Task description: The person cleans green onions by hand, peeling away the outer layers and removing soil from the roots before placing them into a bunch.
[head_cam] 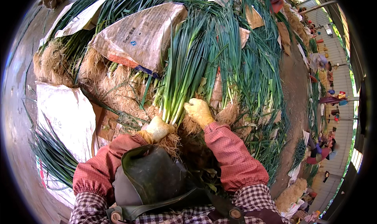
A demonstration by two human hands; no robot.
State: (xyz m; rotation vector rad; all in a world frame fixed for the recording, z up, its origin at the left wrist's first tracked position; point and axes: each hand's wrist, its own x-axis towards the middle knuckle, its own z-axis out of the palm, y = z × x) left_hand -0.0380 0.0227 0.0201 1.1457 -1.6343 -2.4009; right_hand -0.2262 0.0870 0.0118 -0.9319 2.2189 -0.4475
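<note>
My left hand [157,130], in a yellowed work glove, is closed around the base of a bunch of long green onions [179,76]. Their brown roots [170,143] hang below the fist, and the green leaves fan out away from me. Just right of the white stalks is my gloved right hand [200,110], fingers curled inward. Whether it pinches a leaf or stalk cannot be made out. More onions with roots [228,113] lie beside that hand. Under my left forearm is a dark apron [159,174].
A printed woven sack [141,35] covers onions at the left, root clumps [115,85] showing below it. A white sack [66,118] lies nearer me. Loose green leaves [259,76] pile up at right, beside a bare-earth strip [294,85]. Other people [321,153] sit beyond it.
</note>
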